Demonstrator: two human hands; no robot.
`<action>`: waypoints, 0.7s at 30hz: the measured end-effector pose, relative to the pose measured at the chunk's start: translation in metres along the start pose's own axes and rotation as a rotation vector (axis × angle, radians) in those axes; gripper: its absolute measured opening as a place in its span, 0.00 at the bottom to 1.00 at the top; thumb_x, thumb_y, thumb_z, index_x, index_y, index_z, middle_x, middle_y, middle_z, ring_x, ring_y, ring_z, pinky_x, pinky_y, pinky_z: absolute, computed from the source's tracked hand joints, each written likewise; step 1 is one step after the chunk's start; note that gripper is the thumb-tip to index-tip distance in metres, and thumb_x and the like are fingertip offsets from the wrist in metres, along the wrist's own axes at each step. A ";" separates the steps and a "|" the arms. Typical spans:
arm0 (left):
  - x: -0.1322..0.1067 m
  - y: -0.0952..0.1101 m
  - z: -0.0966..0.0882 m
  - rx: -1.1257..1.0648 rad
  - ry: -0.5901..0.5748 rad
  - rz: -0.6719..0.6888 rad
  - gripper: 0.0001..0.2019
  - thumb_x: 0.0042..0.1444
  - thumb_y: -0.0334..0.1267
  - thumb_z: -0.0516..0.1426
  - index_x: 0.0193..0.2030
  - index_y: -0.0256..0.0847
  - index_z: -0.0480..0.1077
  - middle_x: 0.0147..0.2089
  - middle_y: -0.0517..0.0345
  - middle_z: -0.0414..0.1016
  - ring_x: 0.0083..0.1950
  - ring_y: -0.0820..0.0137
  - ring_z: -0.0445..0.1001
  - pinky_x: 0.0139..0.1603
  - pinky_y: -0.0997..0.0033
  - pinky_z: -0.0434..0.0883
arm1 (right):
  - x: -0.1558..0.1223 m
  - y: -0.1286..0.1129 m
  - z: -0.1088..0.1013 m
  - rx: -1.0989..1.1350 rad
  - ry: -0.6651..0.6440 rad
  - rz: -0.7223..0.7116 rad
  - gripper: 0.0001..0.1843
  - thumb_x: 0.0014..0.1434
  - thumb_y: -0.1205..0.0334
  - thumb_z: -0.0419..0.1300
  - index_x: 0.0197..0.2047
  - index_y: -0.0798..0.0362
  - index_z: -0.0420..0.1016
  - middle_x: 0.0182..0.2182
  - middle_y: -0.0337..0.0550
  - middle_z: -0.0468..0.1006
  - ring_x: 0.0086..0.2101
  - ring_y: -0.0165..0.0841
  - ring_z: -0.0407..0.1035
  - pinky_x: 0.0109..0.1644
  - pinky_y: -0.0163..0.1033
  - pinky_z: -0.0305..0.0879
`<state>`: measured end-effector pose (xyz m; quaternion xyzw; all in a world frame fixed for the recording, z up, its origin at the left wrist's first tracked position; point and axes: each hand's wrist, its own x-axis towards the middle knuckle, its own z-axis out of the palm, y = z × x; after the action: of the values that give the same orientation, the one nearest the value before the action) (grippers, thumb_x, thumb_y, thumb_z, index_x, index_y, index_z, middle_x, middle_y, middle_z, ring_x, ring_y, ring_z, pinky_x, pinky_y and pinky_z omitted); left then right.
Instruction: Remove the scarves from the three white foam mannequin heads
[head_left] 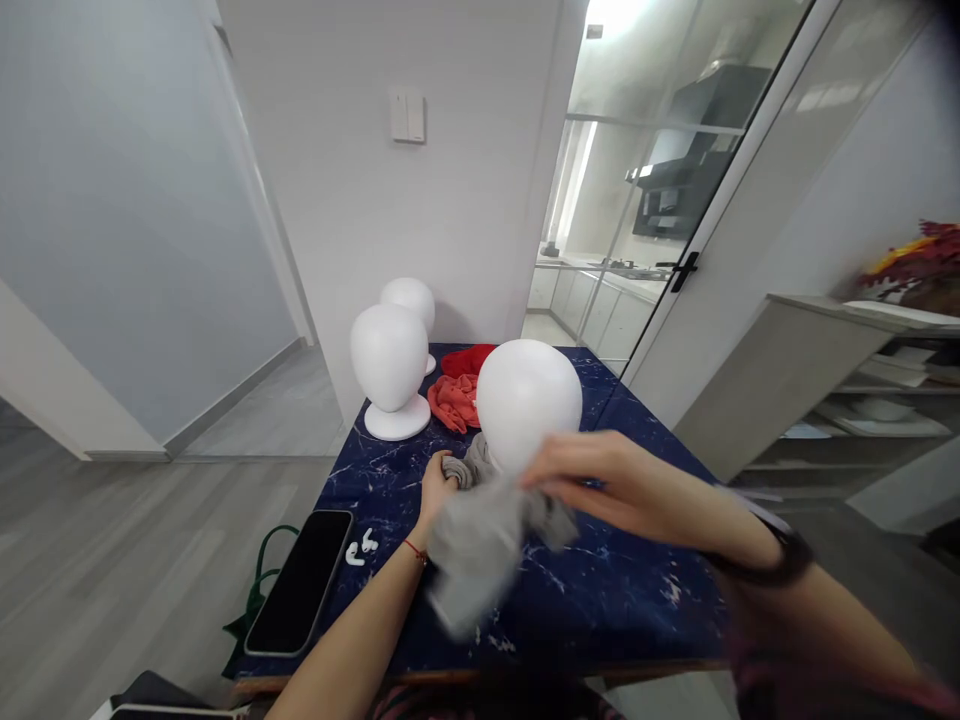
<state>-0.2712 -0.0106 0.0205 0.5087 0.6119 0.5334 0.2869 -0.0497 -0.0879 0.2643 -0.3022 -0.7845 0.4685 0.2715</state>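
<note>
A soft grey cloth (476,550) is stretched between my two hands, its hanging part smeared by motion. My left hand (436,488) is closed around a bunched, ribbed-looking part of it, low beside a white mannequin head (529,400). In front of that head, my right hand (600,475) pinches the upper edge of the cloth, fingers bent together. The cloth covers the lower part and base of this head. Whether it is a hat or a scarf, I cannot tell.
Two more white mannequin heads (390,360) stand at the table's back left. Coral-red cloth (454,402) and a red cloth (466,360) lie beside them. A phone (300,580) and white earbuds (361,547) rest at the left edge of the dark blue marbled table (630,570).
</note>
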 end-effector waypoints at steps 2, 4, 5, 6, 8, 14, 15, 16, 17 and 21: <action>-0.003 0.003 -0.002 0.056 0.029 0.029 0.20 0.38 0.23 0.49 0.38 0.36 0.72 0.41 0.52 0.72 0.47 0.64 0.70 0.55 0.63 0.66 | -0.045 0.031 -0.009 -0.022 0.180 0.152 0.10 0.46 0.62 0.66 0.35 0.52 0.79 0.35 0.46 0.78 0.38 0.38 0.71 0.42 0.38 0.68; -0.005 0.005 -0.003 0.087 0.046 0.051 0.21 0.36 0.21 0.51 0.39 0.37 0.72 0.45 0.50 0.69 0.52 0.60 0.67 0.59 0.55 0.61 | -0.080 0.065 -0.019 -0.065 0.509 0.264 0.14 0.47 0.56 0.66 0.37 0.53 0.78 0.35 0.46 0.78 0.37 0.38 0.71 0.40 0.37 0.68; -0.006 0.005 -0.004 0.109 0.051 0.060 0.21 0.37 0.21 0.51 0.39 0.38 0.71 0.46 0.49 0.68 0.53 0.58 0.65 0.59 0.53 0.60 | -0.094 0.082 -0.021 -0.082 0.697 0.297 0.16 0.47 0.53 0.65 0.38 0.53 0.77 0.35 0.46 0.78 0.36 0.37 0.71 0.39 0.36 0.69; -0.006 0.005 -0.004 0.131 0.050 0.072 0.21 0.37 0.21 0.51 0.40 0.37 0.71 0.46 0.48 0.66 0.54 0.58 0.65 0.59 0.52 0.60 | -0.106 0.099 -0.020 -0.084 0.866 0.323 0.18 0.47 0.51 0.65 0.39 0.54 0.76 0.35 0.46 0.78 0.36 0.37 0.71 0.38 0.36 0.69; -0.006 0.005 -0.004 0.166 0.028 0.098 0.23 0.38 0.20 0.51 0.43 0.37 0.70 0.47 0.48 0.63 0.53 0.59 0.65 0.58 0.54 0.62 | -0.121 0.133 -0.010 -0.061 1.086 0.363 0.22 0.46 0.47 0.64 0.39 0.54 0.75 0.34 0.46 0.78 0.34 0.36 0.72 0.35 0.35 0.69; -0.004 0.003 0.001 0.149 -0.073 0.147 0.26 0.37 0.20 0.49 0.47 0.37 0.66 0.47 0.49 0.65 0.51 0.63 0.68 0.57 0.57 0.65 | -0.109 0.223 0.039 -0.091 1.014 0.431 0.30 0.48 0.42 0.59 0.46 0.57 0.72 0.43 0.51 0.76 0.43 0.43 0.71 0.49 0.47 0.67; -0.004 0.004 0.001 0.134 -0.085 0.171 0.27 0.37 0.20 0.49 0.48 0.36 0.65 0.48 0.49 0.65 0.52 0.63 0.67 0.58 0.57 0.64 | -0.104 0.233 0.044 -0.183 0.981 0.414 0.29 0.49 0.43 0.59 0.48 0.56 0.71 0.45 0.51 0.75 0.46 0.44 0.69 0.52 0.49 0.64; -0.005 0.004 0.002 0.117 -0.094 0.199 0.28 0.38 0.20 0.49 0.49 0.36 0.64 0.49 0.48 0.65 0.53 0.63 0.66 0.59 0.57 0.63 | -0.099 0.241 0.047 -0.289 0.944 0.386 0.29 0.50 0.44 0.58 0.49 0.56 0.70 0.47 0.51 0.73 0.49 0.44 0.67 0.55 0.51 0.61; -0.005 0.005 0.002 0.102 -0.104 0.229 0.28 0.38 0.20 0.48 0.50 0.36 0.64 0.51 0.48 0.65 0.54 0.63 0.65 0.60 0.57 0.62 | -0.095 0.248 0.049 -0.392 0.905 0.355 0.28 0.51 0.46 0.58 0.51 0.54 0.68 0.49 0.51 0.71 0.51 0.43 0.65 0.57 0.51 0.59; -0.008 0.009 0.001 0.085 -0.147 0.297 0.29 0.40 0.20 0.47 0.52 0.38 0.61 0.54 0.48 0.65 0.56 0.63 0.64 0.60 0.55 0.61 | -0.087 0.263 0.049 -0.658 0.778 0.312 0.29 0.53 0.51 0.57 0.57 0.51 0.63 0.52 0.50 0.66 0.54 0.44 0.60 0.57 0.51 0.58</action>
<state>-0.2646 -0.0186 0.0276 0.6427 0.5295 0.5050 0.2271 0.0317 -0.0801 -0.0050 -0.6359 -0.6772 0.0859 0.3602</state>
